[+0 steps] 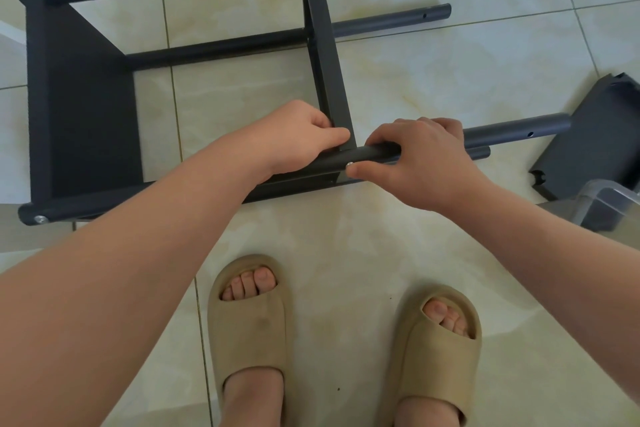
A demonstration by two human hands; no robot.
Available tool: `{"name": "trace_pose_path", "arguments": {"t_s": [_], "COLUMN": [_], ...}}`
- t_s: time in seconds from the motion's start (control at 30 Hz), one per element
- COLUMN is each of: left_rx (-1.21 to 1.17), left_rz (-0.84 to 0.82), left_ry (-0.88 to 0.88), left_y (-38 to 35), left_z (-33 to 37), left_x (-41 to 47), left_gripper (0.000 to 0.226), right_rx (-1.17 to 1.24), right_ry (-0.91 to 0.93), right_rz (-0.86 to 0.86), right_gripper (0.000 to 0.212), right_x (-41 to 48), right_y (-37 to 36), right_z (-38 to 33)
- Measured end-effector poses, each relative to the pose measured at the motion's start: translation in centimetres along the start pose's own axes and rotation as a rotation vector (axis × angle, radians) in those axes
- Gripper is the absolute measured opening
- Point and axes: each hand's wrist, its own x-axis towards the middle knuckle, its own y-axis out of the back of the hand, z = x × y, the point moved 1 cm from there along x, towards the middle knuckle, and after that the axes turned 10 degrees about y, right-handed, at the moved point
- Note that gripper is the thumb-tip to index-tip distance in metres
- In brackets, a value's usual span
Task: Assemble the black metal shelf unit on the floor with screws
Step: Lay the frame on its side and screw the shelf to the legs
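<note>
View looking down at a black metal shelf unit [86, 97] lying on its side on a pale tiled floor [450, 45], filling the frame from nine to one o'clock. Four round posts run left to right. One end panel is already fixed at nine o'clock, with a silver fitted screw [41, 218] showing at its near corner.

At the centre, both hands meet where the middle shelf [323, 55] joins the near post [367, 153]. The left hand [304, 139] pinches the shelf's corner with curled fingers, apparently to keep its hole lined up with the post. Just beside it, the right hand [426, 163] wraps its fingers over the post while the thumb tip touches a small silver screw [349, 165] at the joint, likely steadying it or starting it by hand. No tool is visible.

A loose shelf panel [588, 149] lies at three o'clock, probably waiting its turn, with a clear plastic container [602, 204] partly over it. Two feet in tan slippers [249, 322] stand at six o'clock.
</note>
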Motion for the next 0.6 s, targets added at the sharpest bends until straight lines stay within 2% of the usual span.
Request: {"name": "trace_pose_path", "arguments": {"t_s": [0.17, 0.4, 0.47, 0.6], "left_rx": [-0.043, -0.019, 0.030, 0.155], "left_rz": [0.030, 0.180, 0.267, 0.505], "left_ry": [0.018, 0.050, 0.056, -0.154], "left_y": [-0.3, -0.7, -0.8, -1.6], "left_z": [0.0, 1.2, 2.0, 4.9], "left_x": [0.0, -0.7, -1.6, -3.3], "left_gripper": [0.033, 0.034, 0.039, 0.045], "right_rx": [-0.022, -0.193, -0.208, -0.260], "right_ry": [0.002, 0.093, 0.108, 0.094], "right_rz": [0.008, -0.039, -0.067, -0.054], "right_gripper": [0.044, 0.086, 0.089, 0.085], "right_x": [-0.1, -1.9, -3.2, -7.0], "right_y": [-0.3, -0.6, -0.1, 1.6], "right_z": [0.1, 0.2, 0.3, 2.1]}}
